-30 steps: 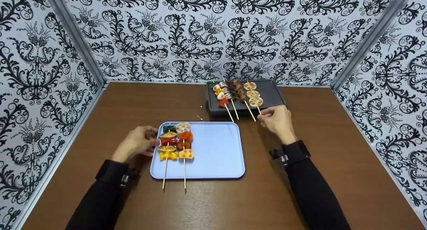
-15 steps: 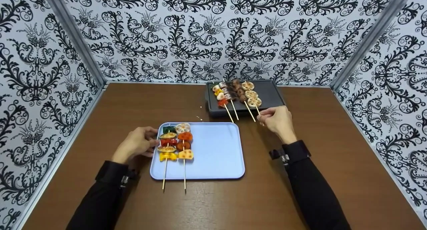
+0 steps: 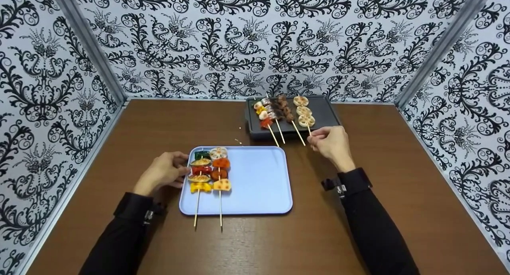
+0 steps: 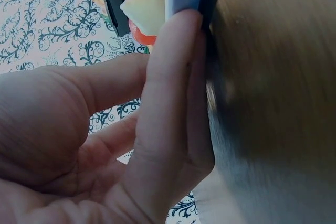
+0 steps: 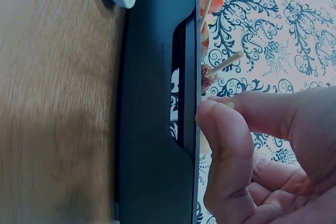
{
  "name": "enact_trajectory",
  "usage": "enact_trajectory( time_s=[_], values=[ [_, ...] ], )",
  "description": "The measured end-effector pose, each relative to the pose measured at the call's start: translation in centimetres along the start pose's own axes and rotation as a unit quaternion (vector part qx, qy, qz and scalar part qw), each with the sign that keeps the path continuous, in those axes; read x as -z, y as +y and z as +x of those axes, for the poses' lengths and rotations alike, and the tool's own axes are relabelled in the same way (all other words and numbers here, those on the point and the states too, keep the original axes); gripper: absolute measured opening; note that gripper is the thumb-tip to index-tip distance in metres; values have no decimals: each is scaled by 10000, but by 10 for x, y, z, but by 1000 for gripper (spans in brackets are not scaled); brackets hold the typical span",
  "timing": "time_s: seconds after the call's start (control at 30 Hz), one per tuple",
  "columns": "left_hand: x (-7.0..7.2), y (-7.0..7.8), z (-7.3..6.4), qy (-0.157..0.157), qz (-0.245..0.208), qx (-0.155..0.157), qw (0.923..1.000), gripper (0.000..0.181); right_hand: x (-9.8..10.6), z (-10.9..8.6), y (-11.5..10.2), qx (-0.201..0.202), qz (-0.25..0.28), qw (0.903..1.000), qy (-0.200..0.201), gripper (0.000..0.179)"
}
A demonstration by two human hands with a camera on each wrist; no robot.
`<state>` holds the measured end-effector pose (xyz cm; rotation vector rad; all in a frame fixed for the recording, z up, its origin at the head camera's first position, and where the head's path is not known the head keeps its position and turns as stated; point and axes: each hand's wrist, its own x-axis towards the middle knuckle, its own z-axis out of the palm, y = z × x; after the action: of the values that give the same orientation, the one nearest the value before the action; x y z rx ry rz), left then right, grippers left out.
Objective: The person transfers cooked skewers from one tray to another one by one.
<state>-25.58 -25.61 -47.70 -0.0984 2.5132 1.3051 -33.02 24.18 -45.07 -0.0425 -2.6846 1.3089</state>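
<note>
My right hand [image 3: 330,144] pinches the bare stick end of a lotus root skewer [image 3: 305,110], whose pale round slices lie on the dark grill plate [image 3: 324,107]. In the right wrist view the thumb and a finger meet around the stick tip at the plate's near edge. My left hand [image 3: 164,171] touches the left rim of the light blue tray [image 3: 259,179] with its fingertips. A straight finger [image 4: 168,66] lies against the tray's side in the left wrist view. On the tray's left half rest two vegetable skewers, one with a yellow piece [image 3: 201,187], the other topped by lotus root [image 3: 218,152].
Left of the lotus skewer on the grill plate lie a brown meat skewer [image 3: 285,107], a silvery fish-like skewer [image 3: 270,107] and a mixed one with a red piece [image 3: 265,123]. Their sticks overhang the front edge. Small crumbs [image 3: 238,140] dot the wooden table [image 3: 179,123]; patterned walls [image 3: 247,40] enclose it.
The lotus root skewer shifts slightly left, then back right, away from the meat skewer, held in my right hand throughout. My left hand and the tray stay practically still.
</note>
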Motion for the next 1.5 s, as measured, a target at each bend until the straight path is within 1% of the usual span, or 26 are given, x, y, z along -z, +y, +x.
enact_trajectory(
  time_s=[0.23,0.4,0.73,1.1,1.3,1.5],
  values=[
    [0,1,-2,-18,-50,-44,10000,53,2,-3,-3,137,262,9996,39,17],
    [-1,3,-3,-19,14,23,10000,53,4,-4,-6,173,369,9992,38,17],
    [-1,5,-1,-26,97,138,9999,52,6,-7,-11,72,383,9992,-38,17],
    [-1,3,-1,-28,68,50,10000,53,9,-13,-22,169,334,9992,-155,18],
    [-1,2,-2,1,42,-73,10000,51,7,-19,-27,386,586,9972,-247,18],
    [-1,3,-2,3,4,33,10000,51,7,-23,-35,276,812,9953,-452,19]
  ],
)
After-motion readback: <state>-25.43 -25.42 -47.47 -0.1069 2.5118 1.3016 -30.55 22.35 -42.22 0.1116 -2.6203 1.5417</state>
